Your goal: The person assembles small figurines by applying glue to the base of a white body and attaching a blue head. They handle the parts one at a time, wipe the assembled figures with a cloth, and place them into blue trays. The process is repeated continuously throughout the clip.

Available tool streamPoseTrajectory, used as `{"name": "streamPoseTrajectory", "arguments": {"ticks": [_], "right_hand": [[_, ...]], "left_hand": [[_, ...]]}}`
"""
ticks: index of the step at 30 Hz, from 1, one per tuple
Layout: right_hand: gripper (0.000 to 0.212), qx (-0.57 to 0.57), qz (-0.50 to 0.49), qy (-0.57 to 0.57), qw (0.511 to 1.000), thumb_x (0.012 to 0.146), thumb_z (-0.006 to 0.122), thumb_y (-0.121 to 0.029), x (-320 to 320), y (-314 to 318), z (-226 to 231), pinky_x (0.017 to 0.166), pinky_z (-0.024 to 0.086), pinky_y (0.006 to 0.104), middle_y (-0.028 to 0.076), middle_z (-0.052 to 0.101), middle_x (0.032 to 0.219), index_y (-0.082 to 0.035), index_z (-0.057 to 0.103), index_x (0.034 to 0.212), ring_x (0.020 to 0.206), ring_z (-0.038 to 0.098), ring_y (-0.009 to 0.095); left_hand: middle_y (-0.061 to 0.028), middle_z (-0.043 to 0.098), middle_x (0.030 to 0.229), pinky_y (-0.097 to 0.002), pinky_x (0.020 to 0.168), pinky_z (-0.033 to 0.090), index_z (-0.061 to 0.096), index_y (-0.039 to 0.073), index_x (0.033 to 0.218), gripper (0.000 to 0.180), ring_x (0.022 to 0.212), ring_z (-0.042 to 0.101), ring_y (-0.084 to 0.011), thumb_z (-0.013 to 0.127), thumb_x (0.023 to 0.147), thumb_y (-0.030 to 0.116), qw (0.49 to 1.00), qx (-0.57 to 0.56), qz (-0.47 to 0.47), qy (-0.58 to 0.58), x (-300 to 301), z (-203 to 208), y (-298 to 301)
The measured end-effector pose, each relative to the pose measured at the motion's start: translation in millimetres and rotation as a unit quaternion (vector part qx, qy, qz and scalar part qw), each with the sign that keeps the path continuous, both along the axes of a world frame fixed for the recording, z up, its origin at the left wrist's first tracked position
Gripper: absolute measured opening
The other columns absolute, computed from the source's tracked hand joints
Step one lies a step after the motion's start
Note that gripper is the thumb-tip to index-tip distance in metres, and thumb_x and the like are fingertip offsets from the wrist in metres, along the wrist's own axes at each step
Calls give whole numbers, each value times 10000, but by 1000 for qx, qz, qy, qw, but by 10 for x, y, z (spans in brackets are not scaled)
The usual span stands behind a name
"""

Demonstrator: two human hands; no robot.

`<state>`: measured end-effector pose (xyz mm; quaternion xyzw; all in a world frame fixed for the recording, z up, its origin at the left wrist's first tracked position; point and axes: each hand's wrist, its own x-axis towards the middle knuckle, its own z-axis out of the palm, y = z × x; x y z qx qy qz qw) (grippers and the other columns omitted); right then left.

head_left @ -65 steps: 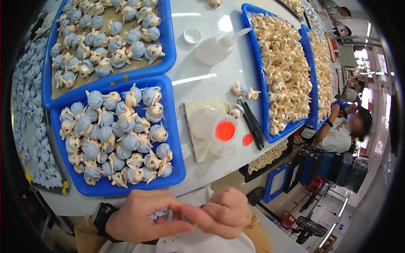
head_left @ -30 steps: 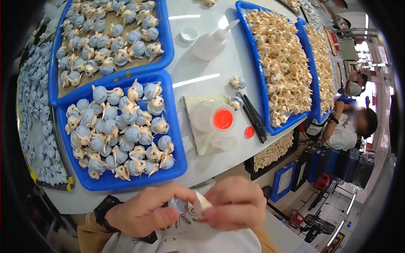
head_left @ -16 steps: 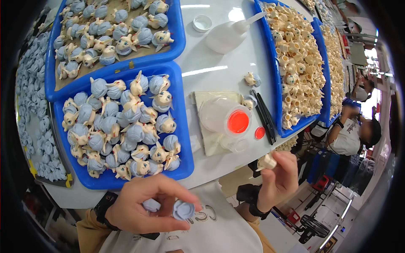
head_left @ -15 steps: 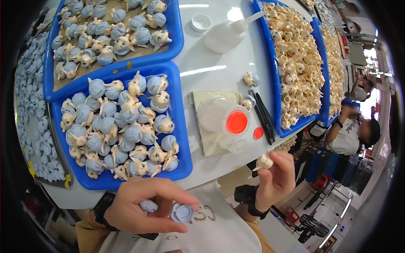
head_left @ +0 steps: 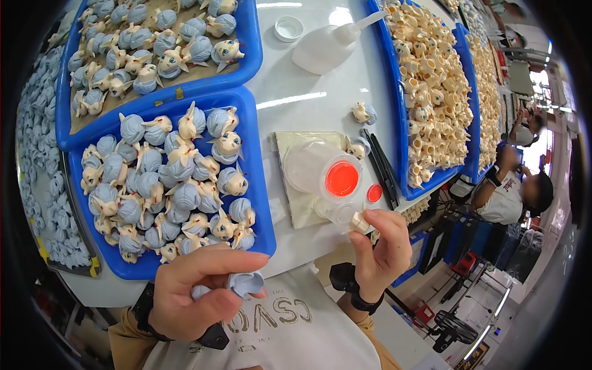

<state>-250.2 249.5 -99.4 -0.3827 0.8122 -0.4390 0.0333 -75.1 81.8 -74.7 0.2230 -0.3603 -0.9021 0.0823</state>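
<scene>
Head view: left hand point(head_left: 196, 295) grips blue hair piece point(head_left: 245, 284); right hand point(head_left: 380, 246) pinches cream part point(head_left: 359, 222).

Head camera looks steeply down, close over the white table point(head_left: 320, 86).

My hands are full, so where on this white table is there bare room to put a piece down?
The widest bare patch of the white table lies between the near blue tray and the squeeze bottle, left of the cream-parts tray. A narrow strip runs along the near edge. The trays are packed, and the cloth with its clear jar is crowded.
</scene>
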Motion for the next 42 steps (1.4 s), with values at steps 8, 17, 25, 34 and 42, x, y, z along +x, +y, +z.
{"name": "streamPoseTrajectory", "arguments": {"ticks": [8,17,25,34,42], "right_hand": [[419,66,33,49,996,575,701,30,-16,-81,113,585,422,285,84,537,773,-36,620,980,658,514,204],[444,139,56,103,983,575,681,34,1,-151,210,560,388,284,66,490,755,-43,621,1007,658,465,188],[425,121,67,101,985,581,673,36,8,-150,263,562,393,292,75,491,765,-34,612,996,662,484,202],[345,49,19,63,997,626,666,26,10,-11,109,601,421,293,123,553,803,-9,587,960,679,519,229],[325,31,7,48,998,631,664,17,16,16,49,615,424,299,131,562,807,1,584,946,679,528,237]], "left_hand": [[-122,594,846,-208,644,455,434,-82,1132,436,695,563,-87,640,768,40,999,1,-30,-9,33,41,-45],[-109,580,816,-185,548,412,453,-62,1069,431,645,540,-56,685,708,-16,998,-3,42,43,32,-91,6],[-124,578,844,-190,560,423,423,-57,1087,448,644,546,-68,666,711,-38,998,-35,-19,52,61,-83,-43],[-139,577,906,-219,653,451,408,-84,1108,391,741,564,-102,595,807,79,999,35,-1,18,54,8,-23],[-106,580,900,-204,660,433,445,-89,1116,413,739,542,-79,583,834,178,999,4,-31,-10,59,16,-34]]}}
